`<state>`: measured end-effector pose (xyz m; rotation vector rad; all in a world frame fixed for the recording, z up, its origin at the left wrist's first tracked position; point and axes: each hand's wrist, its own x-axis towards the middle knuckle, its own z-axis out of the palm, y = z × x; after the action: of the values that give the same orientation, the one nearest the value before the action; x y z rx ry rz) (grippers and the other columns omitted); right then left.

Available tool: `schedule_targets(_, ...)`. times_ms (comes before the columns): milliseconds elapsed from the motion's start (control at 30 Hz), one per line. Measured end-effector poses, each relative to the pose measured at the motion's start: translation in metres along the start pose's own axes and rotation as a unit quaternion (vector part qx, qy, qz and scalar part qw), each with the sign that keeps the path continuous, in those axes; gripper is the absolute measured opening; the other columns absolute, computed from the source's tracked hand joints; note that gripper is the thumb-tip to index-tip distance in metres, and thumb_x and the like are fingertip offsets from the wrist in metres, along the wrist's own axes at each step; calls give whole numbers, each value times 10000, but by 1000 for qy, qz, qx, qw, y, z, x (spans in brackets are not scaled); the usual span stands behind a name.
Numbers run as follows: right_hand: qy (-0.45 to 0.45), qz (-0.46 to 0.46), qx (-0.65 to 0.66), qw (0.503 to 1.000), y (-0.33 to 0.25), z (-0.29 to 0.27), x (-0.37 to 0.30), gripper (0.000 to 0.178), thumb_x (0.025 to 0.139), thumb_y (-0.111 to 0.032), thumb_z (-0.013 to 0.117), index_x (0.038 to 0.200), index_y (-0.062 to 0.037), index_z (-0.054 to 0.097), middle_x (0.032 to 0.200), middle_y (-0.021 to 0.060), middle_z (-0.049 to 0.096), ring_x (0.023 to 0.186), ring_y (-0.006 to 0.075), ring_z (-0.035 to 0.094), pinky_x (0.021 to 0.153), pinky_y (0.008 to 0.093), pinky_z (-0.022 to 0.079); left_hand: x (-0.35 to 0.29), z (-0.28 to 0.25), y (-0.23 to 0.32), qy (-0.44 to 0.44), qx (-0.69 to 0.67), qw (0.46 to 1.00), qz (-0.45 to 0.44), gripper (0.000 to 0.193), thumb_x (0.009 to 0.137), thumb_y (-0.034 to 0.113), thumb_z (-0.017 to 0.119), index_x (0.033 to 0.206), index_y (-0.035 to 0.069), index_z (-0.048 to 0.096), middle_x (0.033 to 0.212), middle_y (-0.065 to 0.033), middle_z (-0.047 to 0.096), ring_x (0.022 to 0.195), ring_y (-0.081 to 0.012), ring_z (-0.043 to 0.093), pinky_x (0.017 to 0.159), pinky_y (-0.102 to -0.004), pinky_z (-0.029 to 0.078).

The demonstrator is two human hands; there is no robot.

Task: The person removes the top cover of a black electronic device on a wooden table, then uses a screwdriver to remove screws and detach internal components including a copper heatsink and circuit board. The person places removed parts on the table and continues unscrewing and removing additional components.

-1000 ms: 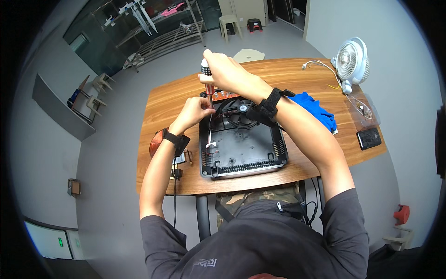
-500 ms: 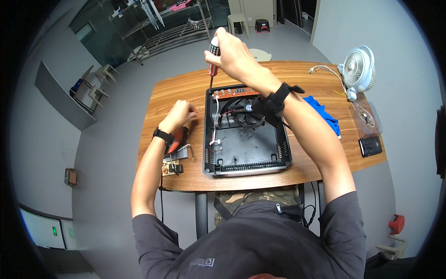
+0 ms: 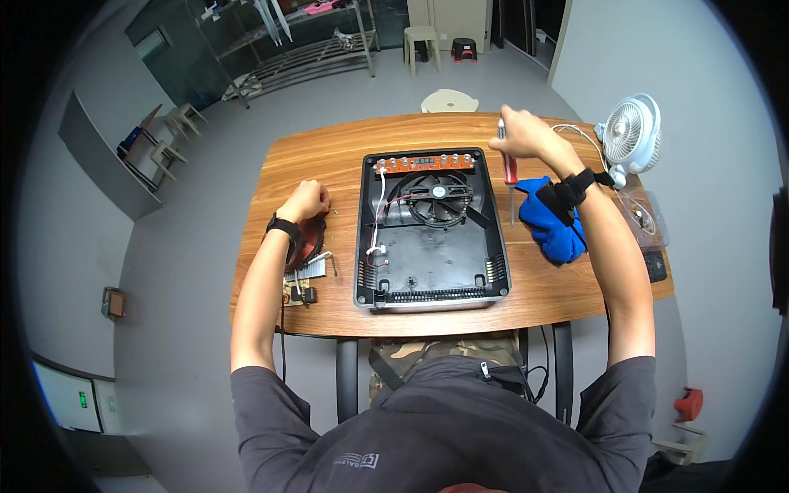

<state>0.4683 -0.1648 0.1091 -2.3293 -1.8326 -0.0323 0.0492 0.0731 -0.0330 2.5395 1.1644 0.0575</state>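
My right hand [image 3: 526,133] is closed round the handle of a screwdriver [image 3: 509,168], red and clear with a metal shaft. Its shaft points down at the table between the housing and a blue cloth [image 3: 546,226]. In the middle lies an open black plastic housing [image 3: 436,259], shaped like an induction cooker base. Inside it are a black cooling fan [image 3: 440,193], an orange button board [image 3: 426,163] and thin white and red wires. My left hand [image 3: 308,200] rests left of the housing with fingers curled together; what they hold, if anything, is hidden. Under its wrist sits a dark red coil [image 3: 309,242].
A circuit board [image 3: 297,293] with a grey heat sink lies near the table's left edge. On the right stand a white fan [image 3: 633,127] with a cable, a clear plastic tray [image 3: 653,222] and a black box-like thing [image 3: 655,265]. A stool [image 3: 449,100] stands beyond the table.
My right hand has swung from the housing's far left corner to the right, beside the blue cloth, carrying the screwdriver. The left hand has barely shifted.
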Motion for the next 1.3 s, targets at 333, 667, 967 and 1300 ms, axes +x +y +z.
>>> schedule_targets(333,-165,95,-11,982,28,61,-20,413,909,-412,744,874,-2,780,882,196,756,887,325,743,801,408,580,5,13,-2,-22,19,999,32,72,734,113,793,758,64,745,796,-168,739,795,-336,717,740,-407,571)
schedule_targets(667,-196,119,43,972,37,94,-18,573,868,-383,774,1157,79,596,1020,245,741,974,364,728,833,422,578,-15,-21,44,31,92,995,30,207,746,154,820,921,68,748,882,-163,751,855,-349,725,785,-437,573)
schedule_targets(967,-215,132,33,967,49,124,-22,747,843,-459,774,1295,74,508,1169,276,695,1136,412,662,956,441,543,-11,-30,153,-16,69,984,164,271,795,208,809,1024,81,739,953,-129,758,936,-328,726,819,-437,577)
schedule_targets(1300,-32,-36,-13,999,7,87,-15,365,853,-280,717,1095,-8,687,1137,222,708,1043,392,702,894,486,572,17,9,180,32,95,958,267,323,760,194,841,1025,48,729,1086,-132,695,1026,-337,667,879,-440,549)
